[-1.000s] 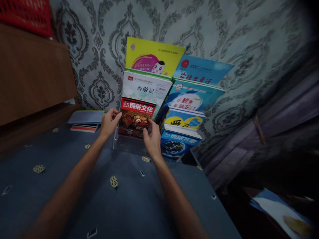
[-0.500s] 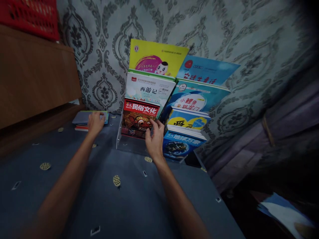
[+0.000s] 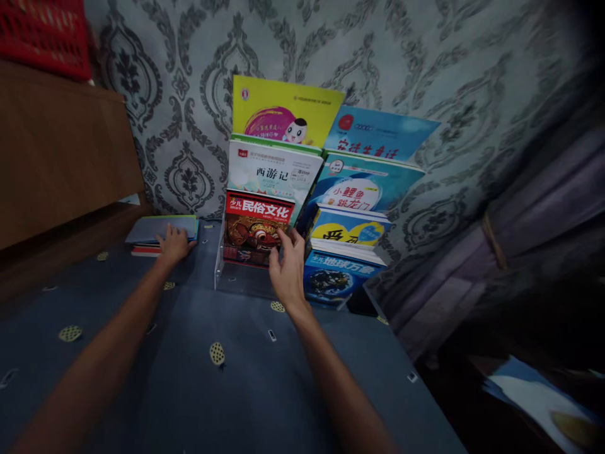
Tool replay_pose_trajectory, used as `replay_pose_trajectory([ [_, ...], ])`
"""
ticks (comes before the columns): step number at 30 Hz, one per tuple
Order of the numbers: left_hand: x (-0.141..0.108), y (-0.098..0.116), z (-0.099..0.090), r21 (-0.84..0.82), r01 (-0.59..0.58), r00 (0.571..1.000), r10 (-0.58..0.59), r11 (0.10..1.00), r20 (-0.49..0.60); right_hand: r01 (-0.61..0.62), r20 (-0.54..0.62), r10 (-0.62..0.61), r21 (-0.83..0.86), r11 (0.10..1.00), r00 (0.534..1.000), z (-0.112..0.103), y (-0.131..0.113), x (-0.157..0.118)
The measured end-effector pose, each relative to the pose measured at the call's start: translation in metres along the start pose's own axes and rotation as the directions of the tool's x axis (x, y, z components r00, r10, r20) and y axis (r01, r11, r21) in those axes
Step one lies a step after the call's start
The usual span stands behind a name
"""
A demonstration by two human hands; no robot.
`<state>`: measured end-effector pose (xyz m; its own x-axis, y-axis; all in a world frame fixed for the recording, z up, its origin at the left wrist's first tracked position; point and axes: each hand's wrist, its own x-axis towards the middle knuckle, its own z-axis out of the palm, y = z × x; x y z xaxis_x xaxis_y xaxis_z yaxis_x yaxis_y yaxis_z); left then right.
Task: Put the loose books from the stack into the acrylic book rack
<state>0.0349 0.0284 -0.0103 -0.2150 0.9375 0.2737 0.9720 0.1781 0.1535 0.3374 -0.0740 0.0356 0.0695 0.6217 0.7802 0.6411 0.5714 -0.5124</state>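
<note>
A small stack of books (image 3: 146, 230) lies flat at the left by the wall, a grey-blue one on top and a red edge below. My left hand (image 3: 174, 244) rests at its right front corner with fingers spread. Upright in a clear acrylic rack (image 3: 246, 280) stands a red book (image 3: 258, 230) with a mask on its cover. My right hand (image 3: 289, 268) is at the book's lower right side, fingers slightly bent and apart; whether they touch the cover I cannot tell. Behind the red book stand a white book (image 3: 269, 170) and a yellow book (image 3: 288, 104).
The rack's right column holds a dark blue book (image 3: 335, 280), a blue-and-yellow one (image 3: 347, 228), a teal one (image 3: 363, 180) and a light blue one (image 3: 382, 129). A wooden cabinet (image 3: 61, 157) with a red basket (image 3: 45, 41) stands left. A curtain (image 3: 454, 284) hangs right of the dark blue tablecloth (image 3: 189, 391).
My left hand has lowered onto the stack, and its fingers have spread out. My right hand stays beside the red book. The whole view has shifted slightly.
</note>
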Motion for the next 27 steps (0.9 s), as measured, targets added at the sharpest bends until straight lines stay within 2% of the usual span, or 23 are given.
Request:
replay_pose_trajectory([
  [5, -0.007, -0.007, -0.008, 0.135, -0.107, 0.994, 0.105, 0.985, 0.017, 0.016, -0.008, -0.015, 0.015, 1.000, 1.000, -0.002, -0.003, 0.001],
  [13, -0.035, -0.021, -0.030, 0.202, -0.222, 0.974, 0.206, 0.954, 0.094, 0.063, -0.033, -0.063, 0.012, 0.998, 0.997, -0.007, -0.012, 0.003],
  [16, -0.056, -0.025, -0.033, 0.226, -0.291, 0.953, 0.262, 0.930, 0.151, 0.073, -0.037, -0.073, 0.010, 0.997, 0.997, -0.010, -0.014, 0.003],
  [21, -0.106, -0.027, -0.034, 0.237, -0.394, 0.907, 0.335, 0.888, 0.253, 0.083, -0.035, -0.082, 0.031, 0.996, 0.996, -0.011, -0.016, 0.000],
  [27, -0.148, -0.026, -0.048, 0.228, -0.453, 0.875, 0.380, 0.862, 0.301, 0.085, -0.013, -0.085, 0.023, 0.996, 0.996, -0.010, -0.017, -0.010],
])
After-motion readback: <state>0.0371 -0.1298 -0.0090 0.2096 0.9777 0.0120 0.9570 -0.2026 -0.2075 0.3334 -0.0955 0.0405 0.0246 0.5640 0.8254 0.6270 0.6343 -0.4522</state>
